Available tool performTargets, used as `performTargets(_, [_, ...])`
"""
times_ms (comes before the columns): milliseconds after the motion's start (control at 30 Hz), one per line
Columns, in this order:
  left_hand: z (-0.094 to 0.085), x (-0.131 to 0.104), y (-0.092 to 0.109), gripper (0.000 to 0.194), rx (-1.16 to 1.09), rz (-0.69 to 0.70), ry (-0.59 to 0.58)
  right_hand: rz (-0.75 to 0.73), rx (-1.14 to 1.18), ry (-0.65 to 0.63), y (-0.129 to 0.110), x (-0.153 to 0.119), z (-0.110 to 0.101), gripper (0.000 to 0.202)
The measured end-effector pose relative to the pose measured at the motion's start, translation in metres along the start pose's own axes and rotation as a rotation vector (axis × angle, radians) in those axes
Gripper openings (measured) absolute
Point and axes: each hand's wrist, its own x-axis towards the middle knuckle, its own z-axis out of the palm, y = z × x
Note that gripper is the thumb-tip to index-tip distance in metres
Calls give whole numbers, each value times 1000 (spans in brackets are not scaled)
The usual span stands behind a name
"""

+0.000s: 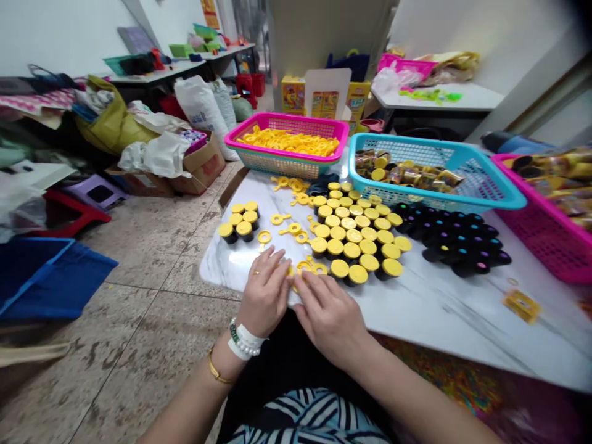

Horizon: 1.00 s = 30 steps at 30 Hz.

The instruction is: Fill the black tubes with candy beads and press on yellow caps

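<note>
My left hand (264, 290) and my right hand (330, 311) meet at the near edge of the white marbled table (416, 308). Fingers of both are bent and pinched together around a small yellow plastic piece (290, 271), mostly hidden by the fingertips. Just beyond them lie several loose yellow rings with short handles, one a ring (264, 237) near my left fingers. To the right of these stands a dense group of black containers with round yellow lids (351, 250). A smaller group of the same lidded containers (235, 219) stands at the left.
Behind is a pink basket (340, 128) full of yellow ring pieces. A blue basket (499, 182) holds printed tubes, and another pink basket (531, 240) stands right. Several black pieces with coloured dots (462, 237) lie together. A blue bin (46, 277) sits on the floor.
</note>
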Motion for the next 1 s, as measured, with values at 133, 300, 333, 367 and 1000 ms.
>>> performTargets(133, [6, 4, 0, 41, 3, -28, 103, -95, -23, -55, 5, -3, 6, 28])
performTargets(300, [11, 9, -4, 42, 45, 64, 37, -153, -69, -3, 25, -34, -13, 22])
performTargets(333, [12, 10, -5, 46, 65, 84, -2, -139, -70, 8, 30, -41, -18, 22])
performTargets(367, [13, 11, -5, 50, 88, 101, -40, -123, -68, 14, 34, -48, -24, 23])
performTargets(1000, [126, 80, 201, 46, -686, -129, -87, 460, -99, 127, 153, -126, -110, 33])
